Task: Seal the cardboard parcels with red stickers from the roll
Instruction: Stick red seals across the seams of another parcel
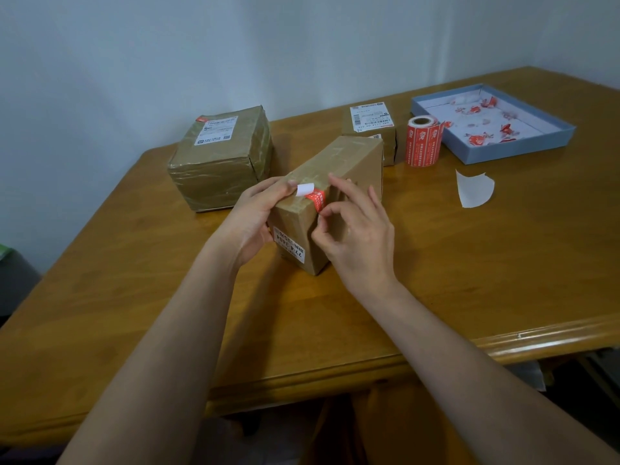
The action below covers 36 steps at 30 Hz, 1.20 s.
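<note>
Hands meet over a long cardboard parcel (335,193) on the counter (469,263). Left hand (258,216) grips the parcel's near top edge, thumb by a red sticker (317,200) folded over that edge. Right hand (352,233) pinches the sticker's lower end against the parcel's side. Beyond the right hand stands the sticker roll (422,140), beside a blue tray (523,152).

A home room: wooden dining table (436,263), plain white wall (201,45).
</note>
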Each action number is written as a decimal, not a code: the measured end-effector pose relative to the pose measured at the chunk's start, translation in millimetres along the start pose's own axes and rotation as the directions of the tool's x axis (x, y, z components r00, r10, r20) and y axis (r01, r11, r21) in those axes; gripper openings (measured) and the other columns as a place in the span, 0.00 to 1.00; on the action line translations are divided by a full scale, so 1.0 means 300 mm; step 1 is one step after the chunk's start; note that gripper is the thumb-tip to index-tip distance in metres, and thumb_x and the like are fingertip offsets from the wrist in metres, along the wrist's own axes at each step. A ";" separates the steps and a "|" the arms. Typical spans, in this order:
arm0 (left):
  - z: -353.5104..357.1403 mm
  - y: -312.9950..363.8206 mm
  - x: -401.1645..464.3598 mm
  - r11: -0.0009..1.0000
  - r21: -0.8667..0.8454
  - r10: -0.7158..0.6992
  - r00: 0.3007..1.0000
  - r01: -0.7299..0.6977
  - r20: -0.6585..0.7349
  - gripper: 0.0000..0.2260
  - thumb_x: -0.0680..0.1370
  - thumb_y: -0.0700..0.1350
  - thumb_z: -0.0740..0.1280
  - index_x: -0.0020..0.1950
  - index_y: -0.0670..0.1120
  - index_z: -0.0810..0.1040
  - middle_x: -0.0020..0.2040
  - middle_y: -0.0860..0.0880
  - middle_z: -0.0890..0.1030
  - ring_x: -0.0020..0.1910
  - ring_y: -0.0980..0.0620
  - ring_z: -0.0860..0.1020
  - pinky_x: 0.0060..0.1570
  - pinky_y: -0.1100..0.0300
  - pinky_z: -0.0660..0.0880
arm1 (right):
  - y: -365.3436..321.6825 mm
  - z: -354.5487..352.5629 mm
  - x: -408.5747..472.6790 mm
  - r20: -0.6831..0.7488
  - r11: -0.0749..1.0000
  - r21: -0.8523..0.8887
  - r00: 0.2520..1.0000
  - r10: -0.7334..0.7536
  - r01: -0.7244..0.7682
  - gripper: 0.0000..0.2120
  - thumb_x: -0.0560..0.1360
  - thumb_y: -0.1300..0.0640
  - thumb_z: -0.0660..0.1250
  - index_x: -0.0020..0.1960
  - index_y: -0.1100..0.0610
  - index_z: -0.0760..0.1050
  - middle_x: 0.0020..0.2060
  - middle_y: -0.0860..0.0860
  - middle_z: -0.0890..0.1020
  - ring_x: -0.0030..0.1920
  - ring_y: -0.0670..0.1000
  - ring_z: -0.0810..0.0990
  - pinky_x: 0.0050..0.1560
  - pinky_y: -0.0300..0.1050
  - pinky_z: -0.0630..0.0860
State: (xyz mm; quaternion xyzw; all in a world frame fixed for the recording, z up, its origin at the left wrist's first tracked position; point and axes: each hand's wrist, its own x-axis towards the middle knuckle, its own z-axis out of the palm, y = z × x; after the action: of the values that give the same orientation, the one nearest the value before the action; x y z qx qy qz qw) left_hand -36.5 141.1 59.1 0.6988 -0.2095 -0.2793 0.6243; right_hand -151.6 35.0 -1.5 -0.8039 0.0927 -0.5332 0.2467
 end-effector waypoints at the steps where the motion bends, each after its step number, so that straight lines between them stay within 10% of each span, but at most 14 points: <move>1: 0.000 0.001 0.000 1.000 -0.002 -0.001 1.000 0.001 -0.002 0.13 0.78 0.49 0.66 0.60 0.48 0.80 0.57 0.43 0.83 0.60 0.43 0.79 0.63 0.41 0.72 | 0.000 0.000 0.000 0.001 1.000 0.002 1.000 0.001 -0.001 0.03 0.72 0.60 0.70 0.41 0.60 0.79 0.61 0.54 0.79 0.62 0.54 0.78 0.69 0.56 0.64; 14: 0.001 0.003 -0.002 1.000 -0.009 -0.007 1.000 0.007 -0.003 0.12 0.78 0.48 0.66 0.60 0.49 0.80 0.57 0.45 0.83 0.62 0.44 0.78 0.64 0.42 0.72 | 0.006 -0.006 0.002 -0.008 0.997 0.073 1.000 0.002 -0.001 0.01 0.72 0.63 0.70 0.43 0.61 0.80 0.61 0.56 0.79 0.61 0.55 0.79 0.57 0.58 0.77; 25: 0.005 -0.001 0.002 0.999 -0.034 -0.013 1.000 0.013 -0.019 0.12 0.78 0.47 0.66 0.59 0.48 0.81 0.56 0.45 0.83 0.60 0.45 0.79 0.60 0.45 0.75 | 0.008 -0.021 -0.011 0.056 0.995 0.092 0.998 0.036 -0.041 0.10 0.73 0.56 0.70 0.51 0.60 0.79 0.70 0.58 0.70 0.73 0.56 0.66 0.68 0.60 0.68; 36: 0.005 0.006 -0.007 1.000 -0.026 -0.005 1.000 0.005 0.003 0.13 0.78 0.48 0.65 0.61 0.47 0.80 0.59 0.42 0.82 0.62 0.42 0.78 0.63 0.41 0.72 | 0.009 0.015 -0.019 -0.065 0.993 -0.052 0.992 -0.108 0.105 0.03 0.73 0.63 0.70 0.43 0.63 0.81 0.62 0.60 0.79 0.63 0.55 0.78 0.70 0.60 0.65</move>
State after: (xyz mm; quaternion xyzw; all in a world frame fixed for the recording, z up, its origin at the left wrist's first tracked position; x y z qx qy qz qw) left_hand -39.0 141.1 61.0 0.6907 -0.2050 -0.2848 0.6323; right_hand -149.6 36.5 -8.8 -0.7949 0.0710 -0.5702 0.1951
